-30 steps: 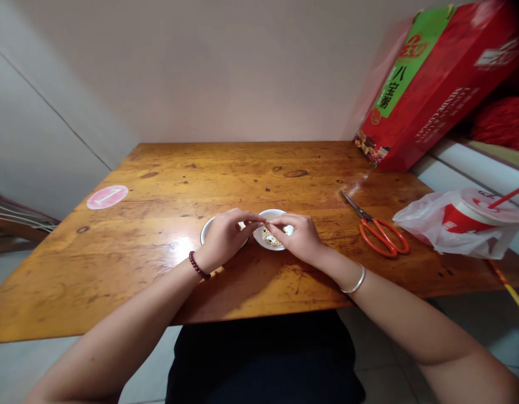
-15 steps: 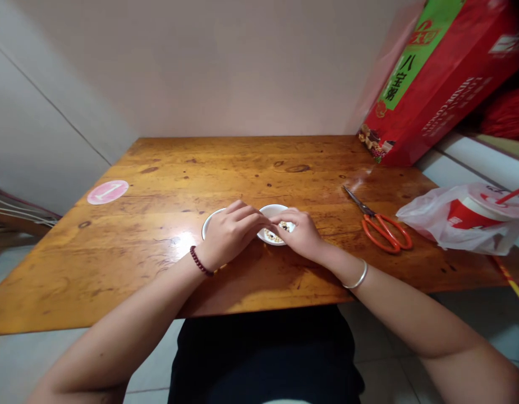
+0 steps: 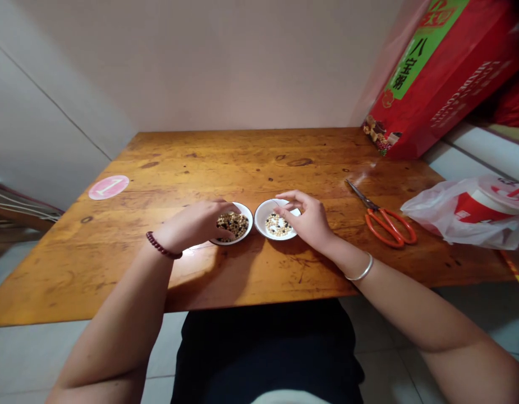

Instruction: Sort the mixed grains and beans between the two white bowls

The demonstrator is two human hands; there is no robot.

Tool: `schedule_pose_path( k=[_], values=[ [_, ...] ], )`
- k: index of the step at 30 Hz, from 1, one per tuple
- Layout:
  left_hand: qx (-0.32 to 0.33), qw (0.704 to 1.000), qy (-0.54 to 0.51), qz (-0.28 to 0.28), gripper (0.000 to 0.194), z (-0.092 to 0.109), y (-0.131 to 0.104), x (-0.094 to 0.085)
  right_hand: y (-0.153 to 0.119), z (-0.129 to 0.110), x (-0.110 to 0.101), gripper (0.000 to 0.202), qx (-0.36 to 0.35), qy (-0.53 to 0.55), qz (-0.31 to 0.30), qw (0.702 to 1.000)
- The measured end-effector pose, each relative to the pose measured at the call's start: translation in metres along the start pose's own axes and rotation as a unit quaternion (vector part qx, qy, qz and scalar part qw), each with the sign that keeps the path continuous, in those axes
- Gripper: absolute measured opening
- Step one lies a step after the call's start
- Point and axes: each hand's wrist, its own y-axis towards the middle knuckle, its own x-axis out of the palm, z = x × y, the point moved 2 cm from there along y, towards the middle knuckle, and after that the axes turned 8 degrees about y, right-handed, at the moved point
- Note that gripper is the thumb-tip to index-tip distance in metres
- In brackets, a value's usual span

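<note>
Head view: a pale wall (image 3: 251, 67) backs a wooden bench (image 3: 158, 168). At far right, a red box (image 3: 457, 84) slants beside a translucent bag (image 3: 427, 205) containing a red-and-white cup (image 3: 482, 207). Left hand (image 3: 198, 221), fingers inside left bowl (image 3: 248, 213); right hand (image 3: 313, 221), fingertips over right bowl (image 3: 262, 213); whether either grip holds anything cannot be told. Orange-handled scissors (image 3: 391, 227) lie to the right. Both white bowls, side by side near the front edge, contain pale and dark grains (image 3: 239, 224); the right has fewer, its base showing.
</note>
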Motion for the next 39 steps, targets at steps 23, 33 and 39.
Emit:
schedule_pose_path(
  k=[23,33,39],
  values=[
    [-0.001,0.998,0.069,0.011,0.035,0.024,0.009,0.013,-0.003,0.001,0.003,0.01,-0.049,-0.053,-0.044,0.996],
    [-0.006,0.996,0.092,0.012,0.017,0.028,0.014,0.015,-0.003,0.0,0.002,0.012,-0.052,-0.07,-0.044,0.995],
    [-0.018,0.994,0.11,0.005,0.014,0.03,0.014,0.009,-0.002,-0.001,0.001,0.011,-0.061,-0.084,-0.037,0.994]
  ],
)
